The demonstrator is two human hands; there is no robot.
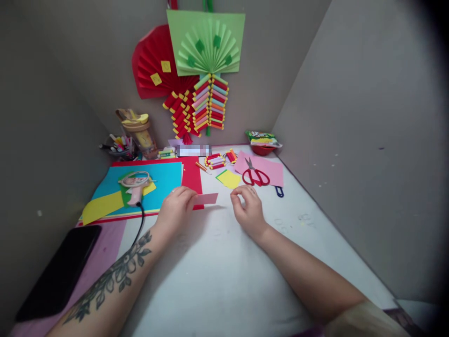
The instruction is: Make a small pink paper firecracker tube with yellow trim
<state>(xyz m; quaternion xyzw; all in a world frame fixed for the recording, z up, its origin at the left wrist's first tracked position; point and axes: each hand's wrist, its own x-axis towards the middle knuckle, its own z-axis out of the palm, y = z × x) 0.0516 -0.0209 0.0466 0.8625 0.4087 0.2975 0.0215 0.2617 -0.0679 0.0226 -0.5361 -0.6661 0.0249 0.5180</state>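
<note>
While a small pink paper strip [207,198] is pinched at one end by the left hand [178,201], the right hand [247,208] is held apart from it at three o'clock, its fingers curled narrowly toward the thumb; whether anything is gripped there cannot be told. The strip is held above the white tabletop [210,262]. From it, red-handled scissors [257,175] are seen at two o'clock, laid partly on a pink sheet [275,164]. A blue sheet [168,173] is placed at ten; a pleated green paper fan [210,51] is hung at twelve.
</note>
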